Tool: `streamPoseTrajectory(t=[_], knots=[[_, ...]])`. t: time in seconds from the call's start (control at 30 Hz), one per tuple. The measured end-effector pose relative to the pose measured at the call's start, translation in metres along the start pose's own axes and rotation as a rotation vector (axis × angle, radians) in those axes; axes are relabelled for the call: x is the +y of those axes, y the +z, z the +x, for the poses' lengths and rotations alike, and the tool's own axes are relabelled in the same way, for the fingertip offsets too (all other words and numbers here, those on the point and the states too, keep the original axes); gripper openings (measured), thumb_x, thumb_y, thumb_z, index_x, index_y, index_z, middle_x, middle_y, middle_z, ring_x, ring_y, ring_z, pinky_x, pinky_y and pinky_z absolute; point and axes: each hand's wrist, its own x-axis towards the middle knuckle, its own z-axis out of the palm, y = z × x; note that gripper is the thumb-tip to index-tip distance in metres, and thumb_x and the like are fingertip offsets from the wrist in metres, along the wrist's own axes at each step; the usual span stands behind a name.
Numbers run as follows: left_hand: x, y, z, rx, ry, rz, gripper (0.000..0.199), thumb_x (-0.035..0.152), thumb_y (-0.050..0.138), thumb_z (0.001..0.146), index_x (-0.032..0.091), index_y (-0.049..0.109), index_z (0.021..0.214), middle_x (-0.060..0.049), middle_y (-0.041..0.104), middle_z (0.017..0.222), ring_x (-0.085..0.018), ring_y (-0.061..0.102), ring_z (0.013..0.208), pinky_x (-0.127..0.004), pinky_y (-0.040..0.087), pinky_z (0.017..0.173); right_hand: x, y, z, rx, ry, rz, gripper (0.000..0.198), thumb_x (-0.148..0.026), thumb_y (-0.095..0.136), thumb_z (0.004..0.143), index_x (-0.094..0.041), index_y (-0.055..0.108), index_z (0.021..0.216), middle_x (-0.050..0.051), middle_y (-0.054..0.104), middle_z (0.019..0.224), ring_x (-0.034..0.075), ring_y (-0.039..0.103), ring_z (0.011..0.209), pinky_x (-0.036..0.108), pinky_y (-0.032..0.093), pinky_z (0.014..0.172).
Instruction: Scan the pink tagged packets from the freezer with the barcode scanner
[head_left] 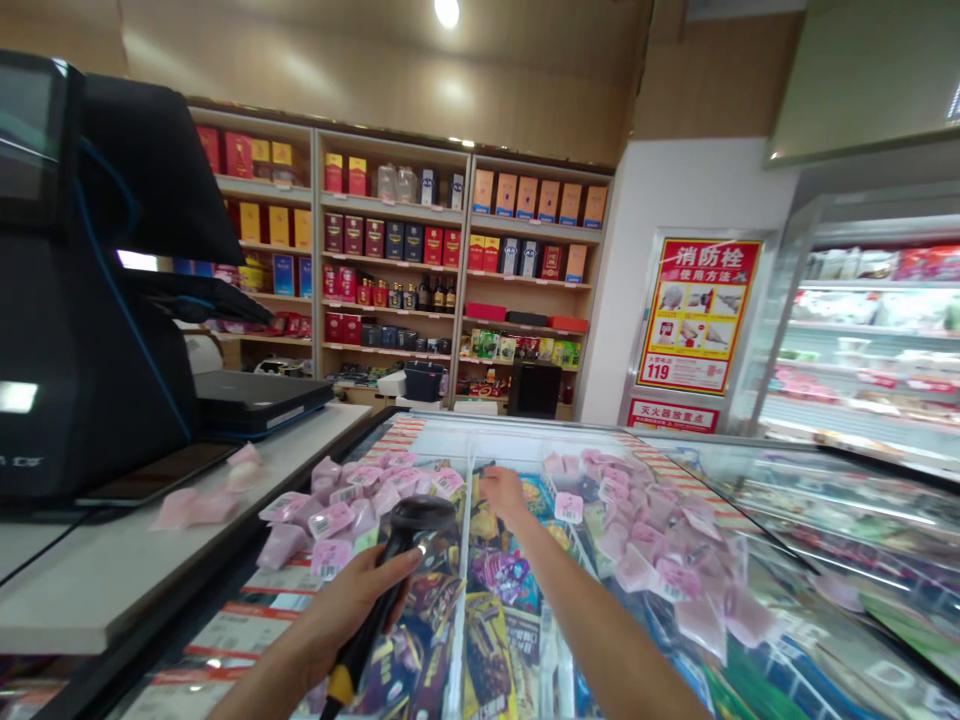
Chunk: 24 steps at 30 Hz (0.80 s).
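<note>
My left hand is wrapped round the handle of a black and yellow handheld barcode scanner, its head pointing away from me. Stretched far forward, my right hand is over the chest freezer, beside the pale divider. Its fingers are curled together at something small and dark that I cannot make out. Small pink packs with barcode labels lie in a left heap and a right heap on the freezer top. Below my hands, colourful ice cream wrappers show inside.
A black checkout terminal stands on the white counter at left, with several pink packs beside it. Shelves of boxed goods line the back wall. A red fire hydrant poster and a lit display fridge are at right.
</note>
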Motion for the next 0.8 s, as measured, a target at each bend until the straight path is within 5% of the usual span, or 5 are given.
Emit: streamPoseTrajectory(t=[0.17, 0.3, 0.4, 0.8], knots=[[0.002, 0.016, 0.010, -0.081, -0.019, -0.031, 0.033, 0.048, 0.055, 0.059, 0.018, 0.041, 0.059, 0.007, 0.045, 0.040, -0.006, 0.039, 0.034, -0.018, 0.027, 0.038, 0.017, -0.091, 0.005, 0.184, -0.066, -0.353, 0.029, -0.015, 0.050, 0.064, -0.013, 0.059, 0.091, 0.010, 0.059, 0.101, 0.021, 0.048, 0.101, 0.029, 0.033, 0.086], [0.009, 0.028, 0.009, -0.104, 0.002, -0.013, 0.033, 0.048, 0.055, 0.059, 0.018, 0.041, 0.058, 0.006, 0.047, 0.043, -0.006, 0.041, 0.035, -0.018, 0.030, 0.038, 0.036, -0.136, -0.003, 0.190, -0.022, -0.509, 0.014, -0.011, 0.054, 0.056, -0.012, 0.063, 0.067, 0.011, 0.064, 0.082, 0.025, 0.054, 0.091, 0.030, 0.037, 0.077], [0.014, 0.040, 0.003, -0.146, 0.040, -0.005, 0.032, 0.046, 0.054, 0.062, 0.018, 0.041, 0.056, 0.006, 0.046, 0.041, -0.006, 0.039, 0.035, -0.018, 0.029, 0.038, 0.044, -0.141, -0.010, 0.188, -0.013, -0.540, 0.008, -0.009, 0.054, 0.056, -0.014, 0.061, 0.057, 0.008, 0.064, 0.073, 0.022, 0.057, 0.084, 0.027, 0.039, 0.071], [0.016, 0.059, -0.001, -0.307, 0.036, 0.005, 0.032, 0.046, 0.055, 0.060, 0.017, 0.042, 0.057, 0.007, 0.046, 0.041, -0.005, 0.039, 0.035, -0.019, 0.028, 0.038, 0.025, -0.104, -0.013, 0.137, 0.078, -0.186, 0.009, -0.014, 0.052, 0.063, -0.014, 0.060, 0.068, 0.000, 0.058, 0.046, 0.011, 0.054, 0.043, 0.019, 0.040, 0.041]])
